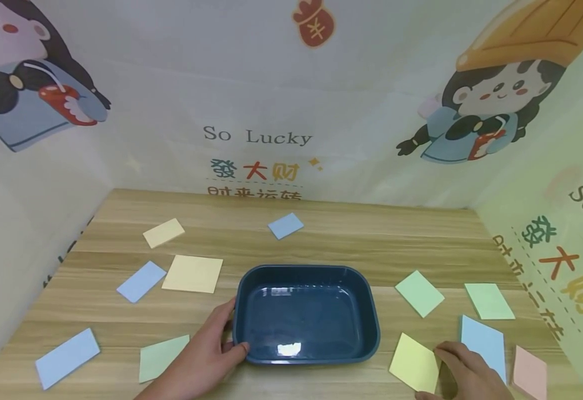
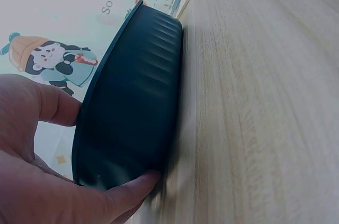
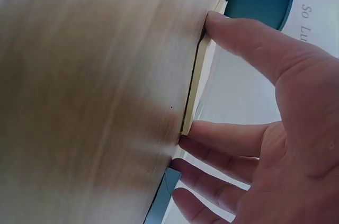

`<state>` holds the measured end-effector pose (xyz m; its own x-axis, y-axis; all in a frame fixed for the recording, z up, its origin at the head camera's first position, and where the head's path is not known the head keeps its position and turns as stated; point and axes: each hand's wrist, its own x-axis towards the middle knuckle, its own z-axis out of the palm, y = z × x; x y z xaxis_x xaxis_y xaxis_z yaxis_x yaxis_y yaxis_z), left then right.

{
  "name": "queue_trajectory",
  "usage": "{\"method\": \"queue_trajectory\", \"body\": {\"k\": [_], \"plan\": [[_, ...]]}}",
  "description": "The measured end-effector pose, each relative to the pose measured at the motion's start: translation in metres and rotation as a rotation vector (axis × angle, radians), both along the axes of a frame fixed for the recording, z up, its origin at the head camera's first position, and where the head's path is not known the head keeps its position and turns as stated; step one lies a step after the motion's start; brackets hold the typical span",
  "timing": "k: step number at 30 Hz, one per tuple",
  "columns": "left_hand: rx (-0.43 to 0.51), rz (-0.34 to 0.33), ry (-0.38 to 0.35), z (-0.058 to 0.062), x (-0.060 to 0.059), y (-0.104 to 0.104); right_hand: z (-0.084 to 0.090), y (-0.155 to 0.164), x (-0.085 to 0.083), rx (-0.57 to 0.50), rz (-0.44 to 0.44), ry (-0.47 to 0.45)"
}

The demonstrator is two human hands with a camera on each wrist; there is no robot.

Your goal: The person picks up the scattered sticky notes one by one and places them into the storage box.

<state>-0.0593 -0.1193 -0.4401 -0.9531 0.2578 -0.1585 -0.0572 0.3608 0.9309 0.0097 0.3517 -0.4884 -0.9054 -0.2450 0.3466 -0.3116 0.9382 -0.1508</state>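
Note:
A dark blue rectangular tray (image 1: 303,322) stands upright on the wooden table. My left hand (image 1: 202,353) holds it by the left side, thumb at the near-left corner; in the left wrist view its fingers span the outer wall (image 2: 130,91) from rim to base. To the right of the tray lies a yellow sticky note pad (image 1: 413,362). My right hand (image 1: 471,373) pinches this pad between thumb and index finger at its edges, as the right wrist view shows, with the other fingers spread near a blue pad (image 3: 164,195). Nothing is inside the tray.
Right of the tray lie two green pads (image 1: 419,293), a blue pad (image 1: 485,341) and a pink pad (image 1: 529,372). Leftward are blue pads (image 1: 68,358), cream pads (image 1: 193,273) and a green pad (image 1: 163,355). Another blue pad (image 1: 285,225) lies behind. Printed cloth (image 1: 371,111) encloses the table.

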Motion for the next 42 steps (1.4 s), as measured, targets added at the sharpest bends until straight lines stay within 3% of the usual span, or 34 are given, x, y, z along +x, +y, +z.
{"method": "queue_trajectory", "body": {"k": [21,30,42], "plan": [[0.024,-0.027,-0.011,0.001,0.003,-0.004,0.011,-0.013,-0.004,0.046,-0.090,-0.163],[0.081,-0.052,0.002,0.002,0.002,-0.003,0.024,-0.017,-0.011,-0.010,-0.210,-0.321],[0.113,-0.075,0.009,0.004,0.003,-0.004,0.035,-0.014,-0.017,-0.012,-0.122,-0.176]]}}
